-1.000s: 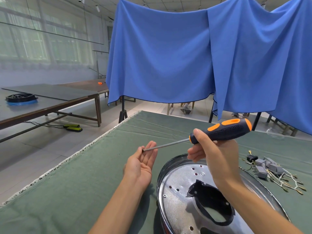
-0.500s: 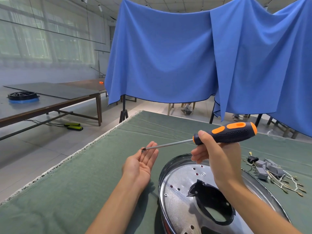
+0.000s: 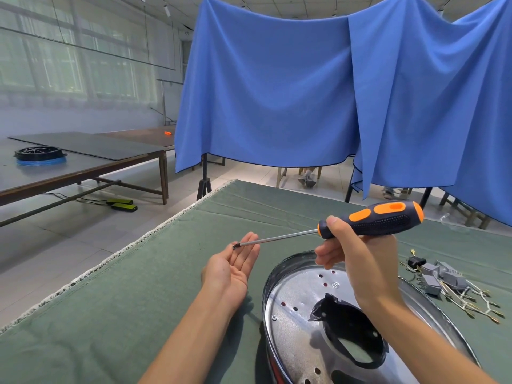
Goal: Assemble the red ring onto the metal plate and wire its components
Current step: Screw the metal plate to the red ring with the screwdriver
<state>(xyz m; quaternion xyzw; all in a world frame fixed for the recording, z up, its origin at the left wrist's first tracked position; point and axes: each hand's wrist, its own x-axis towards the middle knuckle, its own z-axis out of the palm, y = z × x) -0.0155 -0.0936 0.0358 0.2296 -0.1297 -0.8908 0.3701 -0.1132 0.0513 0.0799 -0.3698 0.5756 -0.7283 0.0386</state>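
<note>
RIGHT: right hand (image 3: 357, 261) is gripping the screwdriver (image 3: 371, 218) handle | LEFT: left hand (image 3: 232, 266) is lying spread, palm up, tip touching fingertips | PLATE: metal plate (image 3: 293, 295) is sitting at 5 o'clock | RISK: whatever is clinging to the tip is likely dropping onto green cloth (image 3: 138, 286) if jolted

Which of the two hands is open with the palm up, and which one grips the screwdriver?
The left hand lies open, palm up; the right hand grips the screwdriver handle.

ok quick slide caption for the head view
Right hand holds a screwdriver, tip at the open left hand, above the metal plate.
</note>
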